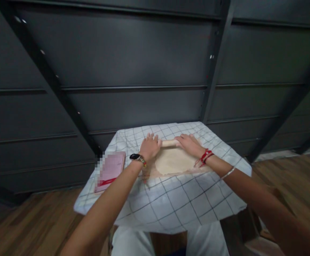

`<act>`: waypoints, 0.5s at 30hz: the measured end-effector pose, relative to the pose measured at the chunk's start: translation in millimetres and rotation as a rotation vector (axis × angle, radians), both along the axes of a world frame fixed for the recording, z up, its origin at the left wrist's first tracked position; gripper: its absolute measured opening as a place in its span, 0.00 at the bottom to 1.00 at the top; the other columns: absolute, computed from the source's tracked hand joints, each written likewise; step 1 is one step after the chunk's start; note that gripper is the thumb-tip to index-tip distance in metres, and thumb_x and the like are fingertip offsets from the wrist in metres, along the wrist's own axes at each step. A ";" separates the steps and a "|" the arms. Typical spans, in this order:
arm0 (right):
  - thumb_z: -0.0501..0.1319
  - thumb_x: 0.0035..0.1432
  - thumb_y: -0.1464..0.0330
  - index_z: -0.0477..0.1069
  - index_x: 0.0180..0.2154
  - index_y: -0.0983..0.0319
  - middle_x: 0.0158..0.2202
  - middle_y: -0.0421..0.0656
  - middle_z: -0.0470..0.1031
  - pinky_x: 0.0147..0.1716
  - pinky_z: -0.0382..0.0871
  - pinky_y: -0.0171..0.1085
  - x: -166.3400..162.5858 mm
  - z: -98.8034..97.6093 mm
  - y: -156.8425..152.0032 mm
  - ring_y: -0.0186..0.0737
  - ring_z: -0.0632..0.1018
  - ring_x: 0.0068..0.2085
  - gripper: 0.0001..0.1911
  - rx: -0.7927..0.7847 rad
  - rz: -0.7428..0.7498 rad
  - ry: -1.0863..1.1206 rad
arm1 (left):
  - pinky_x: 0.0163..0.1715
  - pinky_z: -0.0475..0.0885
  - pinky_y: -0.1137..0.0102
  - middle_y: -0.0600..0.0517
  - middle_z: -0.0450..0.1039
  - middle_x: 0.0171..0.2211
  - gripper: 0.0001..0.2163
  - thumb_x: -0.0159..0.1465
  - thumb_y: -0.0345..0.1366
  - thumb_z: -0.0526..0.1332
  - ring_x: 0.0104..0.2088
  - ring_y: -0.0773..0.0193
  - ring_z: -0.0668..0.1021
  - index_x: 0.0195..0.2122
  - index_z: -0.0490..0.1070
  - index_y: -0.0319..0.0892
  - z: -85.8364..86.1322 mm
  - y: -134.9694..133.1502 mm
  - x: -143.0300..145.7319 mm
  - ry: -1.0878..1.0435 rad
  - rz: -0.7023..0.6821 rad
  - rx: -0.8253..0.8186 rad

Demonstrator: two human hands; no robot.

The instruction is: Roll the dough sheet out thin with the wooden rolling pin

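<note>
A pale wooden rolling pin [168, 143] lies crosswise at the far edge of a flat, rolled-out sheet of dough [173, 161]. My left hand [150, 146] is closed over the pin's left end, its fingers reaching forward across it. Over the right end, my right hand [189, 144] grips the pin with its fingers bent. Both hands cover the pin's ends, so only its middle shows. Under the dough is a light brown board or mat [155, 173], partly hidden by the dough and my hands.
A white checked cloth [168, 199] covers the small table. At its left lies a pink notebook-like item [113, 167] with a red strip, partly pixelated. A dark metal panel wall [138, 53] rises behind the table. Wooden flooring [290, 177] surrounds it.
</note>
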State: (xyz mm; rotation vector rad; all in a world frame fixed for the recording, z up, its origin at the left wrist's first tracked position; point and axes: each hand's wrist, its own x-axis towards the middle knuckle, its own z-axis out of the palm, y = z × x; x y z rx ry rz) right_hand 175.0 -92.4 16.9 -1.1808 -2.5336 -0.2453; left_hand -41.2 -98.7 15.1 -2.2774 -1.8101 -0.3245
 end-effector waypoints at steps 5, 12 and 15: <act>0.52 0.65 0.66 0.72 0.40 0.65 0.41 0.48 0.73 0.46 0.68 0.39 -17.9 -15.7 30.8 0.38 0.73 0.44 0.13 -0.074 0.122 -0.015 | 0.58 0.56 0.56 0.43 0.63 0.59 0.21 0.68 0.39 0.41 0.62 0.54 0.59 0.58 0.61 0.40 -17.8 46.1 -15.6 0.044 -0.193 -0.176; 0.43 0.67 0.64 0.68 0.51 0.66 0.53 0.53 0.70 0.55 0.58 0.48 -23.1 -19.0 68.9 0.47 0.66 0.57 0.22 -0.220 -0.014 -0.072 | 0.60 0.52 0.62 0.41 0.51 0.64 0.26 0.66 0.38 0.42 0.65 0.54 0.53 0.64 0.50 0.33 -22.4 83.6 -17.0 0.020 -0.202 -0.261; 0.39 0.67 0.62 0.64 0.57 0.64 0.59 0.51 0.64 0.57 0.53 0.53 -26.4 -24.9 66.8 0.50 0.60 0.62 0.25 -0.289 -0.095 -0.107 | 0.60 0.52 0.62 0.40 0.47 0.65 0.28 0.66 0.40 0.42 0.65 0.53 0.51 0.65 0.46 0.31 -23.5 90.4 -17.4 0.021 -0.192 -0.331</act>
